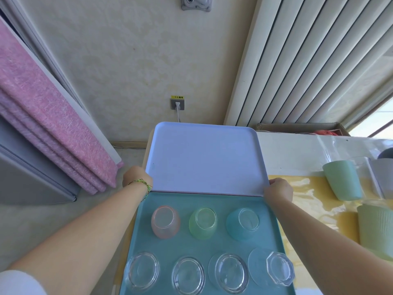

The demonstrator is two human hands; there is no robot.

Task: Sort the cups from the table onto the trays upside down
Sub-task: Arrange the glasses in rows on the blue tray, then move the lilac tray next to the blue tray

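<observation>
Gripping: white tray [204, 158] is clasped at both sides by left hand [137, 177] and right hand [278, 189], fingers curled | risk: inverted tinted cups [203, 223] just behind the hands could be toppled if the tray is dragged back.

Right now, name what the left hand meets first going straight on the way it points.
The pale lilac tray: the left hand grips its left rim, so, as far as depth shows, nothing lies between.

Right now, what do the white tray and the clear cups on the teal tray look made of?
The white tray looks like plastic or melamine, matte: even colour, moulded rounded rim, no glare. The clear cups look like glass or clear acrylic, glossy: see-through, bright rings at the bases; which, I cannot tell.
</observation>
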